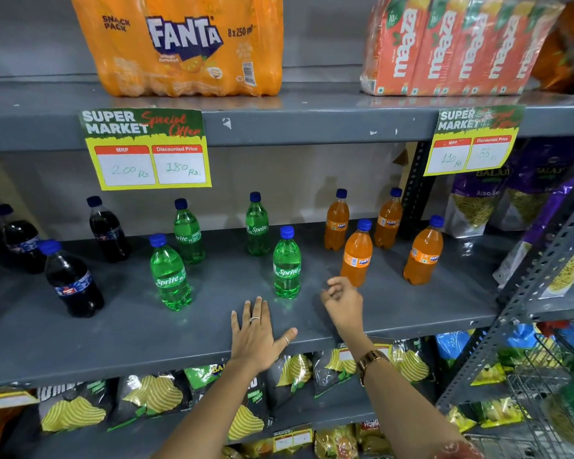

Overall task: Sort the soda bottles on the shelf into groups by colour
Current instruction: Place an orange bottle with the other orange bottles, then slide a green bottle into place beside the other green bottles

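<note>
On the grey shelf [130, 332], dark cola bottles [73, 283] stand at the left, several green Sprite bottles [287, 263] in the middle, several orange Fanta bottles [357, 253] at the right. All have blue caps. My left hand [257, 332] lies flat on the shelf in front of the nearest Sprite bottle, fingers spread, holding nothing. My right hand [343, 299] hovers just below the nearest Fanta bottle, fingers loosely curled and empty, not touching it.
A Fanta multipack [179, 44] and Maaza cartons [444, 48] sit on the shelf above. Two price signs [146, 150] hang from its edge. Snack bags [153, 399] fill the shelf below and the right rack [478, 207]. A wire basket [550, 392] stands lower right.
</note>
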